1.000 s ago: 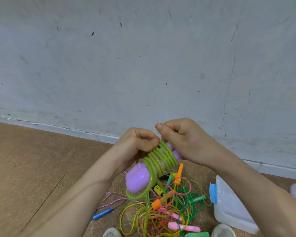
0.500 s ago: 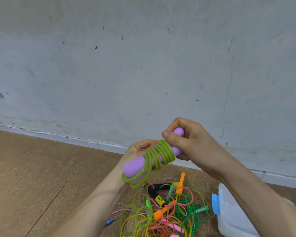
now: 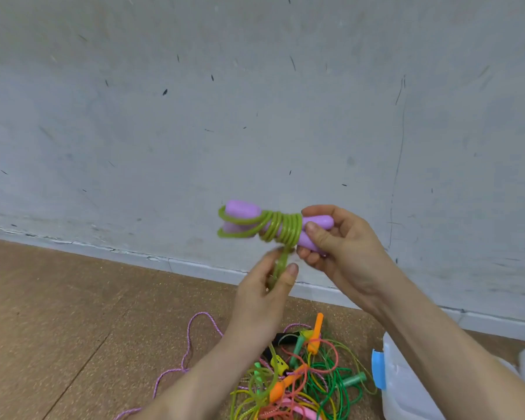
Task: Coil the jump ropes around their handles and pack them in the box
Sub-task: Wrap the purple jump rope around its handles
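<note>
Two purple jump-rope handles are held side by side in the air in front of the wall. My right hand grips their right ends. A translucent green rope is coiled several times around the middle of the handles, with a loose loop near their left end. My left hand is just below, pinching the free strand of green rope that hangs down from the coil. A clear plastic box with a blue latch stands on the floor at the lower right.
A tangled pile of jump ropes with orange, green, pink and yellow handles lies on the cork floor below my hands. A purple braided rope trails off to its left. A grey scuffed wall rises close ahead.
The bundle has risen and tipped level, its handles now pointing left. My left hand has let go of the handles and dropped below, taking the hanging green strand. The camera has tilted up.
</note>
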